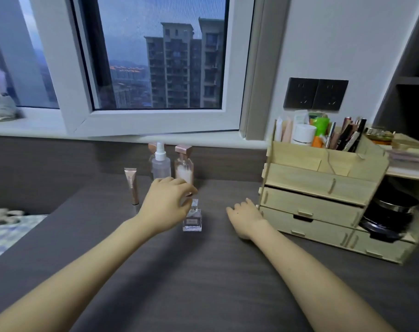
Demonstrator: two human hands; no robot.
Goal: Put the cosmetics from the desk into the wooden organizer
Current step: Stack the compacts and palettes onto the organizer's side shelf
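left hand (164, 207) fingers curled over perfume bottle (192, 220) | right hand (245, 218) released | label unreadable

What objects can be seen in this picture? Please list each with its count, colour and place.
Small square glass perfume bottle: one, clear, desk centre, beside left fingertips.
Tall glass perfume bottle with rose-gold cap: one, pale, behind left hand.
Clear plastic spray bottle: one, white nozzle, back of desk.
Slim rose-gold tube: one, upright, left of the bottles.
Light wooden organizer: one, beige, right side, top compartments filled.
Dark wood-grain desk: one, brown-grey.
Black wall sockets: two, above organizer.
Left hand: over small bottle.
Right hand: flat on desk.
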